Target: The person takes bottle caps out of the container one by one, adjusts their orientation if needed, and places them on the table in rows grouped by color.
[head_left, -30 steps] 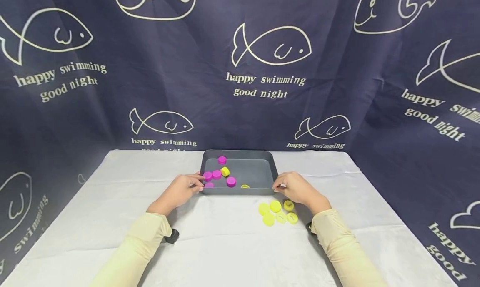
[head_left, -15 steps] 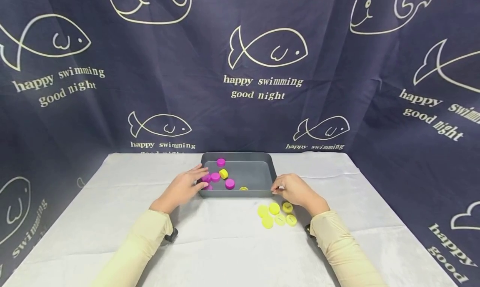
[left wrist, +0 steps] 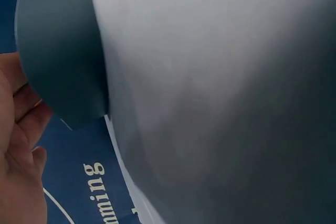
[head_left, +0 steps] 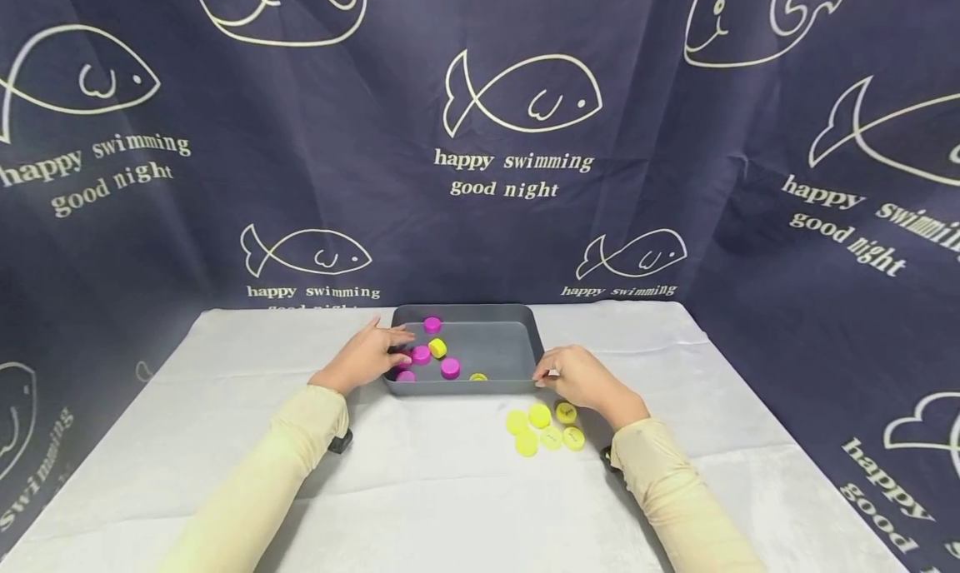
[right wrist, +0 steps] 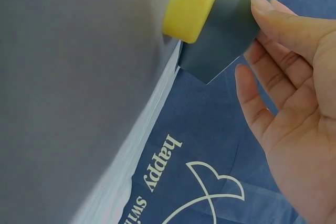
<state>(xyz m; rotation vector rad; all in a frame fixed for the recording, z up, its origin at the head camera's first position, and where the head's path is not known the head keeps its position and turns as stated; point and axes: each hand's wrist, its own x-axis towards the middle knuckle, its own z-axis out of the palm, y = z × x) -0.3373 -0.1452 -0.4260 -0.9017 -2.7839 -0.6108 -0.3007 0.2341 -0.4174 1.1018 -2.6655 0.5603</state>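
Observation:
A dark grey rectangular tray stands at the back of the table, holding several magenta bottle caps and two yellow caps. My left hand reaches over the tray's left side, fingers spread by the magenta caps there. In the left wrist view that hand has its fingertips hidden behind the tray wall. At the front right corner my right hand pinches the tray rim, its thumb against the outer wall. Several yellow caps lie on the table in front of that corner.
A white cloth covers the table. Dark blue fabric with fish drawings hangs behind and at both sides, close to the tray's back edge. In the right wrist view a yellow cap appears close to the tray wall.
My left hand has let go of the front left corner and reached up over the tray's left rim. The right hand keeps its pinch. The head view has shifted slightly.

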